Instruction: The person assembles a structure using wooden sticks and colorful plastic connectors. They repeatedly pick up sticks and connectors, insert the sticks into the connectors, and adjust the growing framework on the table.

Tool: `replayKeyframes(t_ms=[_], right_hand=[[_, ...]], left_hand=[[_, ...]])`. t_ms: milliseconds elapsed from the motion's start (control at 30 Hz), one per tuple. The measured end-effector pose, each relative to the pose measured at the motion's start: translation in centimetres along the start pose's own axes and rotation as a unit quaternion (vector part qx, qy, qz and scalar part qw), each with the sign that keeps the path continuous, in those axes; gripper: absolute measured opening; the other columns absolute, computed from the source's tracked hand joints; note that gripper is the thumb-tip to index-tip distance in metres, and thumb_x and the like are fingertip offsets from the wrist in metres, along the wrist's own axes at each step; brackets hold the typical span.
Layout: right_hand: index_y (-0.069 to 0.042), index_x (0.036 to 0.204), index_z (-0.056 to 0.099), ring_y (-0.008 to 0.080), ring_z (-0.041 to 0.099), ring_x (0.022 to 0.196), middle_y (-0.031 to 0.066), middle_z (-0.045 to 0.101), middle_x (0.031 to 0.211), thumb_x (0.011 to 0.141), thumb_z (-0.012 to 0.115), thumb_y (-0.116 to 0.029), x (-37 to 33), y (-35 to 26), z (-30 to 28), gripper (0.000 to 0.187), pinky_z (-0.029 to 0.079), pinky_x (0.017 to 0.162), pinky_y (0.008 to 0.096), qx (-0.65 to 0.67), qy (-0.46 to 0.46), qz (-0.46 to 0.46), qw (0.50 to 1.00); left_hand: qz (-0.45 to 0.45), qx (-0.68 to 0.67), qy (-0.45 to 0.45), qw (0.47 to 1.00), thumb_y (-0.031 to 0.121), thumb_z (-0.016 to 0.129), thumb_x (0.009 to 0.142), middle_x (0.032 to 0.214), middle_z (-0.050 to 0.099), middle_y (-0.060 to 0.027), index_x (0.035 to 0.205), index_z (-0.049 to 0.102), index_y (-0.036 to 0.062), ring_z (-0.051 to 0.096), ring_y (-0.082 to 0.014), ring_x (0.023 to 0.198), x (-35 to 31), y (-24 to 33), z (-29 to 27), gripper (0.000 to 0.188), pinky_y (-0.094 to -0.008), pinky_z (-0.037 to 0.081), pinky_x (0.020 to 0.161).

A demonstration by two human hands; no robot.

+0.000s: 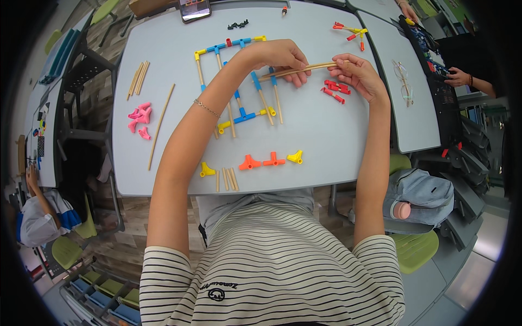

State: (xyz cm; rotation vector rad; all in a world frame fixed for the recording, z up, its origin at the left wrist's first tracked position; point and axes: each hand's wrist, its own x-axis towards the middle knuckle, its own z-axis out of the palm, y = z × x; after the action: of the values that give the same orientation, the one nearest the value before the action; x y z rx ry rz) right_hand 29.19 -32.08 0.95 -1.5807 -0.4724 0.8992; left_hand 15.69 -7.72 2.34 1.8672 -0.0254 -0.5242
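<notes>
My left hand (284,58) and my right hand (359,75) are raised over the far right part of the table, closed on thin wooden sticks (322,66) that run between them. My right thumb and fingers pinch the right end; the left end passes under my left fingers. Beneath my left hand and forearm lies a frame of wooden sticks joined by blue connectors (244,116), yellow connectors (223,126) and a red connector (229,42). My left arm hides part of it. Two sticks with blue ends (263,98) lie at its right side. Red connectors (337,87) rest beside my right hand.
Pink connectors (142,115), a long stick (161,127) and several shorter sticks (138,80) lie on the left. Along the near edge are orange connectors (250,162), yellow connectors (295,157) and short sticks (230,179). A phone (194,10) and black pieces (237,24) lie farther back.
</notes>
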Motion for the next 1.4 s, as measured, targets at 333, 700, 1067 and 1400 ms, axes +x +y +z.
replayKeyframes(t_ms=[333,700,1067,1400], right_hand=[[0.002,0.123,0.064,0.0155,0.074,0.089,0.0143,0.075,0.097,0.097,0.066,-0.017,-0.2,-0.1,0.5,0.032,0.058,0.076,0.0202,-0.025,0.012,-0.013,1.0],[-0.002,0.101,0.076,0.003,0.049,0.06,-0.0027,0.061,0.069,0.095,0.069,-0.019,-1.2,-1.3,3.3,0.02,0.037,0.054,0.0186,-0.224,0.014,-0.035,0.974],[-0.003,0.097,0.077,0.005,0.056,0.064,-0.0002,0.066,0.074,0.091,0.071,-0.015,-0.9,-0.6,4.2,0.015,0.042,0.056,0.0189,-0.365,0.031,-0.119,0.923],[-0.003,0.097,0.071,0.0081,0.057,0.07,-0.0002,0.065,0.075,0.096,0.065,-0.018,-0.2,0.3,3.9,0.016,0.047,0.066,0.0235,-0.332,0.048,-0.167,0.927]], left_hand=[[0.09,0.175,0.328,0.924,0.011,0.058,0.097,0.09,0.075,-0.0114,0.105,0.069,-0.0031,0.075,-0.0177,0.082,-5.4,0.0,0.4,0.02,-0.0278,0.058,0.077],[-0.144,0.404,0.49,0.759,0.006,0.062,0.092,0.085,0.066,-0.0173,0.091,0.064,-0.0044,0.064,-0.0327,0.079,-23.2,-5.5,4.4,0.011,-0.0416,0.051,0.075],[-0.211,0.387,0.514,0.735,0.01,0.067,0.092,0.087,0.063,-0.0151,0.095,0.064,-0.0024,0.062,-0.0282,0.084,-23.8,-8.2,6.0,0.014,-0.0393,0.05,0.078],[-0.053,0.391,0.541,0.742,0.022,0.071,0.093,0.097,0.067,-0.011,0.108,0.067,0.001,0.064,-0.0217,0.09,-21.3,-5.8,5.5,0.026,-0.0335,0.052,0.076]])
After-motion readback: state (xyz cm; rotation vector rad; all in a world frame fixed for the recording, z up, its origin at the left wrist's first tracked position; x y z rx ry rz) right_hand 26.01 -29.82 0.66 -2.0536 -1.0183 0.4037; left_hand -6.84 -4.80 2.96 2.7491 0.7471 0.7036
